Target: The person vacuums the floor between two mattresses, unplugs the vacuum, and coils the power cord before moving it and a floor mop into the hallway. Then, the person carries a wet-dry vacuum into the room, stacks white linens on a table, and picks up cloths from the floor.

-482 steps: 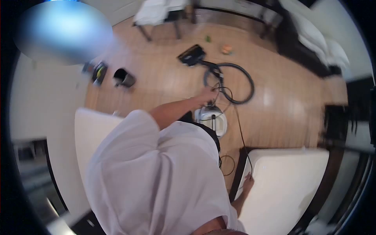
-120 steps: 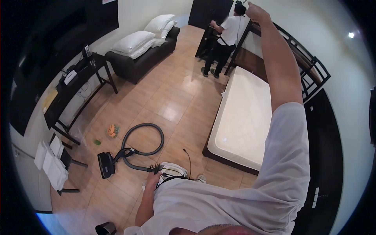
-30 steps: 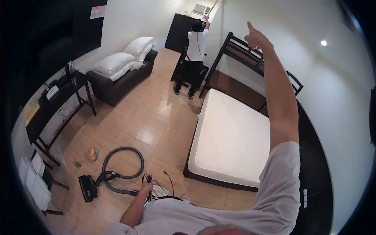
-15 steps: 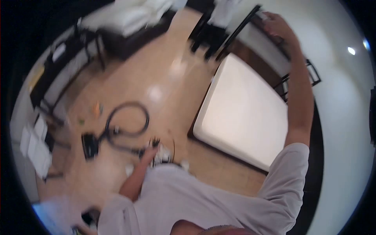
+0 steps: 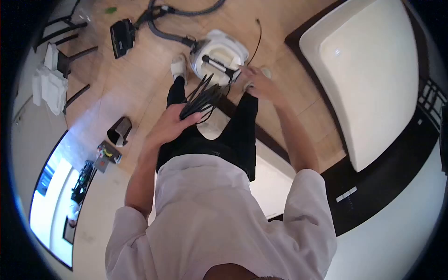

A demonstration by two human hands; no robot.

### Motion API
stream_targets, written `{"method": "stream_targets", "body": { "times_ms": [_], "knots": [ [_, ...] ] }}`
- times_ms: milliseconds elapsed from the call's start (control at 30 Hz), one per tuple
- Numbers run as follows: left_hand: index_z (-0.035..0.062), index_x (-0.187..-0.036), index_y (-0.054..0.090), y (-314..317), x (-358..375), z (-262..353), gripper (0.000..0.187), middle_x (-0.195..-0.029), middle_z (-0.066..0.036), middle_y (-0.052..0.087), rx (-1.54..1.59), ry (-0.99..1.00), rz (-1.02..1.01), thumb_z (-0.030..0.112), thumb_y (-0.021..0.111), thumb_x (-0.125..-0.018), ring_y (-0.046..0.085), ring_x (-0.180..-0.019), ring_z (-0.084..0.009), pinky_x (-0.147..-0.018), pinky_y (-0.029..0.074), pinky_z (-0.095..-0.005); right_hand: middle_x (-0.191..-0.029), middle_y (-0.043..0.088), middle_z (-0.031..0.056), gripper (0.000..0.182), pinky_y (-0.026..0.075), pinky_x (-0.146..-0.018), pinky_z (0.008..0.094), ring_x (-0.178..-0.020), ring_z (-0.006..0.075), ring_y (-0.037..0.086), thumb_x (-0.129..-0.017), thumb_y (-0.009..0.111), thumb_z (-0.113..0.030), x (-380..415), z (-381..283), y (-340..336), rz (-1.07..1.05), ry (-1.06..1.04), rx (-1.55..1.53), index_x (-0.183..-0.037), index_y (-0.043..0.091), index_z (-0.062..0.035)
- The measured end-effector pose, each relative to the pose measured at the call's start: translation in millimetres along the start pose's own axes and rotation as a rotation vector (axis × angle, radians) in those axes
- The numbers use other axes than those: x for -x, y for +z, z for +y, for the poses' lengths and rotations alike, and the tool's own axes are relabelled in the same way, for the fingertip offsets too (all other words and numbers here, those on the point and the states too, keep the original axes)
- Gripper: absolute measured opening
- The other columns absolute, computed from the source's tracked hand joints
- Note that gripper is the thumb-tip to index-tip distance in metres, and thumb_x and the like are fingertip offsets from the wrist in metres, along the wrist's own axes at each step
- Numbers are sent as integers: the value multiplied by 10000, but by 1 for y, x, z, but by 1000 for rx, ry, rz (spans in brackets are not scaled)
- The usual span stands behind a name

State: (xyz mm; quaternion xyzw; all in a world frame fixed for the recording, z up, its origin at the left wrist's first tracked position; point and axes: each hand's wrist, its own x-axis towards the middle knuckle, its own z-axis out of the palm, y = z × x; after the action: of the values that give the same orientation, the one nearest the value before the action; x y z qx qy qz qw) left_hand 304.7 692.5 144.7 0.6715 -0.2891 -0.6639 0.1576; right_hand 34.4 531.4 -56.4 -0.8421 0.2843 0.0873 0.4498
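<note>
One hand point(image 5: 170, 125) grips coiled cord point(image 5: 201, 99), seemingly beside vacuum point(image 5: 219, 55).

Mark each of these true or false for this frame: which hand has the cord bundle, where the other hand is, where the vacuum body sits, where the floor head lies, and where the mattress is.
1. The left hand holds a bundle of black cord. True.
2. The right hand is raised overhead. False: it is down low, beside the vacuum.
3. The vacuum sits on the mattress. False: it stands on the wooden floor, near the person's feet.
4. The floor head lies on the floor, joined to the vacuum by a hose. True.
5. The mattress lies on the person's right side. True.
</note>
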Motion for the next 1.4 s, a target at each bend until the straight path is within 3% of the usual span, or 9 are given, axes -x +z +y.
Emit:
{"method": "stream_targets", "body": {
  "times_ms": [200, 367, 567, 767, 933, 967, 1133, 1233, 1400],
  "knots": [
    [9, -941, 663, -9, 17, 9, 351, -779, -46, 660, -21, -100, -164, 345, 723, -860, 601, -718, -136, -680, 474, -295, -1218, 605, 139, 562, 460, -1006, 404, -1202, 339, 522, -699, 718, -86, -41, 42, 138, 91, -35, -224, -1252, 620, -106],
    [18, -960, 610, -14, 23, -29, 460, -611, -4, 542, 527, 202, 233, 439, 750, -836, 482, -499, -120, -516, 384, -296, -1057, 669, 161, 273, 491, -918, 407, -1024, 346, 624, -779, 659, -190, -4, 113, 164, 52, 256, -361, -1022, 720, -80],
    [84, -954, 521, -51, -12, -34, 241, -561, 62, 338, 1067, 241, 409, 265, 405, -1063, 303, -473, -47, -552, 325, -242, -1000, 669, 246, 314, 492, -827, 476, -964, 392, 633, -925, 545, -284, 101, 228, 162, 454, 724, -355, -1011, 680, -13],
    [55, -896, 618, 11, -77, -73, 290, -618, 42, 484, 52, -286, 776, 317, 543, -998, 432, -547, -56, -537, 393, -249, -848, 664, 218, 235, 501, -715, 521, -842, 408, 650, -956, 506, -279, 96, 98, 65, -177, 385, 117, -1008, 545, -54],
    [13, -1040, 692, 120, -138, -66, 389, -1069, -117, 704, 143, 161, 365, 331, 468, -1032, 638, -1033, -204, -985, 444, -360, -871, 656, 118, 156, 525, -642, 428, -798, 324, 657, -770, 624, -95, 57, -16, 33, -121, -199, -157, -911, 567, -60],
    [-32, -1088, 631, 133, -146, -84, 407, -914, -51, 676, 312, 140, 278, 351, 509, -1022, 633, -840, -125, -799, 491, -278, -871, 656, 118, 156, 525, -642, 428, -798, 324, 657, -770, 624, -95, 47, -20, 18, -129, -207, -152, -911, 567, -60],
    [8, -1016, 594, 110, -130, -70, 265, -756, 12, 607, 707, -133, 102, 253, 666, -945, 589, -740, -62, -675, 489, -228, -818, 635, 104, 237, 513, -630, 419, -752, 314, 640, -701, 708, -74, 6, 17, -20, 45, -151, -134, -901, 581, -87],
    [48, -991, 599, 70, -128, -75, 202, -692, 54, 548, 567, -204, 204, 201, 705, -913, 472, -583, -25, -496, 360, -218, -760, 629, 102, 183, 462, -589, 314, -594, 205, 574, -773, 691, 24, -7, 87, -6, 238, 98, -109, -932, 629, -42],
    [81, -912, 575, 14, -151, -109, 115, -599, 94, 362, 1133, -99, 662, 173, 626, -956, 281, -453, -27, -401, 213, -226, -777, 644, 192, 79, 487, -630, 381, -724, 318, 656, -863, 645, -104, -22, 224, 49, 302, 392, -116, -886, 636, -30]
  ]
}}
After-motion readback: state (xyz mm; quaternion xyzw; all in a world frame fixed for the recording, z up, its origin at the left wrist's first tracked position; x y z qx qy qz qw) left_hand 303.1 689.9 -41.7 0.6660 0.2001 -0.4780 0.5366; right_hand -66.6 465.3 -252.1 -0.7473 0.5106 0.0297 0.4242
